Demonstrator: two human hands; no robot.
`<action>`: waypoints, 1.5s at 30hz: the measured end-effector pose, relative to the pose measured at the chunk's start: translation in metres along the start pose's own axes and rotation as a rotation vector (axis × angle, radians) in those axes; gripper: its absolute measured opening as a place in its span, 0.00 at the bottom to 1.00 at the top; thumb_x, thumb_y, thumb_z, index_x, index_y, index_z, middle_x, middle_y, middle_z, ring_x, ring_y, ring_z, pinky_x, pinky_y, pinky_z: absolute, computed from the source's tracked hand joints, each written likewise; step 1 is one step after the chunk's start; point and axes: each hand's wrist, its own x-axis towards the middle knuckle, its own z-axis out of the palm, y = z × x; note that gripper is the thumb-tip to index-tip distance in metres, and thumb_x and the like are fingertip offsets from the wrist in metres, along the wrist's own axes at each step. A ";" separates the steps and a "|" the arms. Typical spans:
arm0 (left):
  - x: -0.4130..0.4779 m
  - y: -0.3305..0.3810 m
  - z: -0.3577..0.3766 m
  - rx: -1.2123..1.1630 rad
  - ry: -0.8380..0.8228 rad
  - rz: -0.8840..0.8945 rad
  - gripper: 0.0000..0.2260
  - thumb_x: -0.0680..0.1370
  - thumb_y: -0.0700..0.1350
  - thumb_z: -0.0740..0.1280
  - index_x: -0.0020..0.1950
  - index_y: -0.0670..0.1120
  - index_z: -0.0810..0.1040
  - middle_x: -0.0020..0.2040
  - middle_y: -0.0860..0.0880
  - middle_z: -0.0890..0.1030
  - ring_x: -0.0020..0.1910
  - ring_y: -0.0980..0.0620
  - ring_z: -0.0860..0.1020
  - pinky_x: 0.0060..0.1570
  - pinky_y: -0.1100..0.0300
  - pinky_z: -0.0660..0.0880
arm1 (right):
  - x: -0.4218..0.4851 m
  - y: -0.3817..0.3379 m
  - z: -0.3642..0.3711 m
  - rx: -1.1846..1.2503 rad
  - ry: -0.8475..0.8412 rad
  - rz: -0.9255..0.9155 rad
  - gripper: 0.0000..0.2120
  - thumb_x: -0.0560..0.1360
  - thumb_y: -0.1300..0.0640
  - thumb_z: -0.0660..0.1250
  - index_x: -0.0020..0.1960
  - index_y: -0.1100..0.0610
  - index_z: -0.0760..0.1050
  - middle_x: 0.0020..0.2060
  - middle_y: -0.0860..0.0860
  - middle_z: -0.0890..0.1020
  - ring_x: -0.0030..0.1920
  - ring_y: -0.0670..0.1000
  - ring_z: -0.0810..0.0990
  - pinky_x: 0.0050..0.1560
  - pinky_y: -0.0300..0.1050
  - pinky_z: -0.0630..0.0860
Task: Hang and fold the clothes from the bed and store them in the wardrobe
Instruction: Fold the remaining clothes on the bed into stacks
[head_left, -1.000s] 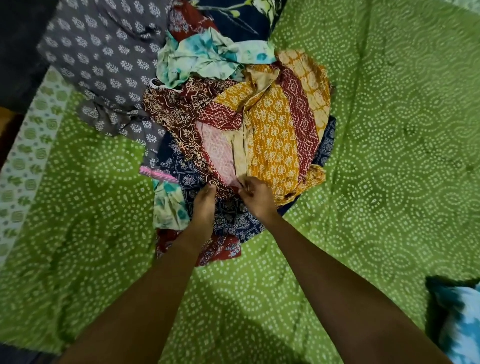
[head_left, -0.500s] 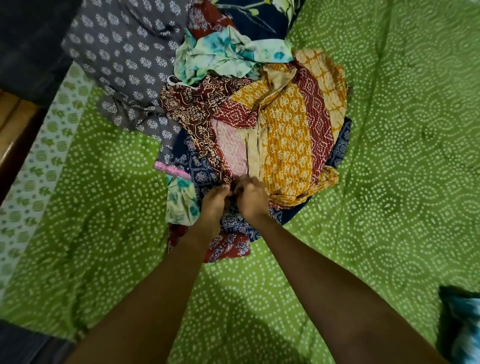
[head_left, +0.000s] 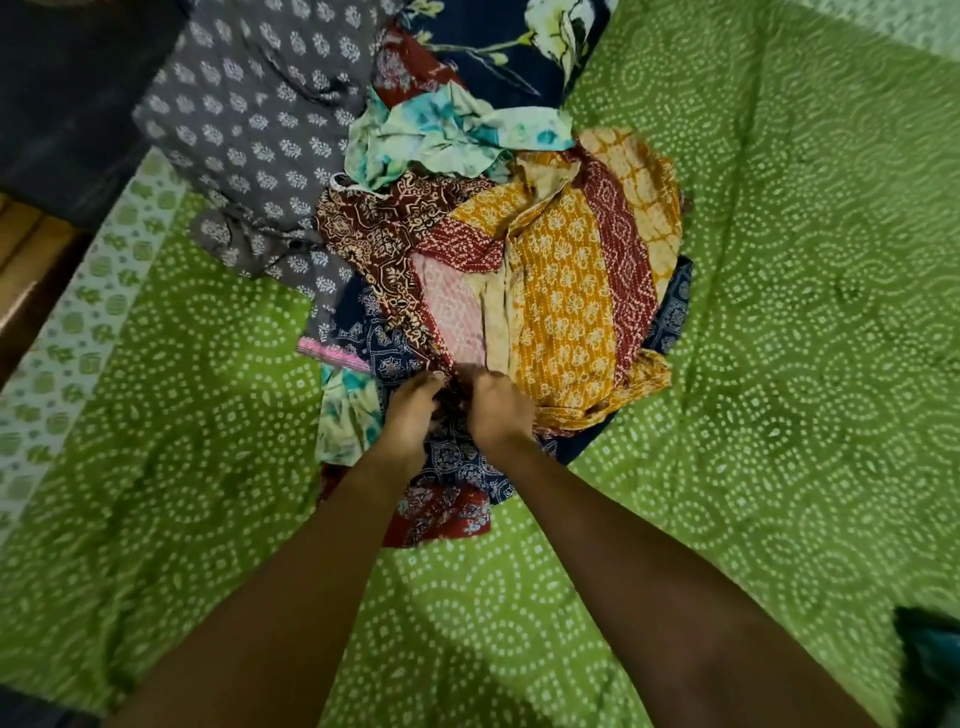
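Head: hands (head_left: 410, 415) (head_left: 500, 410) on patchwork garment (head_left: 563, 312)

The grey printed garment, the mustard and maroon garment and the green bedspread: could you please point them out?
grey printed garment (head_left: 249, 130), head view, its flat middle.
mustard and maroon garment (head_left: 566, 291), head view, its yellow centre band.
green bedspread (head_left: 805, 364), head view, bare patch right of the pile.

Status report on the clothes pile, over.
Left hand and right hand both grip the near edge of the mustard-and-maroon patchwork garment. It lies atop the heap on the green dotted bedsheet. Crumpled teal floral cloth crowds its far end.
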 end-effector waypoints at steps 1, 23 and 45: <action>0.002 -0.002 -0.003 -0.008 0.002 0.005 0.16 0.81 0.44 0.59 0.69 0.46 0.69 0.65 0.48 0.74 0.59 0.50 0.73 0.55 0.55 0.70 | 0.000 0.000 0.006 -0.001 0.024 -0.012 0.12 0.79 0.65 0.58 0.61 0.60 0.71 0.49 0.55 0.79 0.47 0.54 0.80 0.44 0.43 0.76; -0.141 0.020 0.077 -0.167 -0.210 0.169 0.19 0.80 0.53 0.60 0.67 0.45 0.71 0.61 0.45 0.78 0.59 0.46 0.76 0.52 0.55 0.75 | -0.122 0.062 -0.124 0.591 0.592 -0.117 0.10 0.80 0.59 0.57 0.59 0.62 0.70 0.32 0.49 0.74 0.29 0.48 0.71 0.31 0.44 0.64; -0.447 0.073 0.158 -0.170 -0.510 0.734 0.17 0.75 0.28 0.62 0.62 0.38 0.72 0.47 0.44 0.79 0.43 0.54 0.76 0.36 0.71 0.75 | -0.337 0.139 -0.337 0.604 0.309 -0.269 0.14 0.75 0.71 0.57 0.41 0.55 0.73 0.33 0.49 0.74 0.32 0.46 0.70 0.29 0.34 0.65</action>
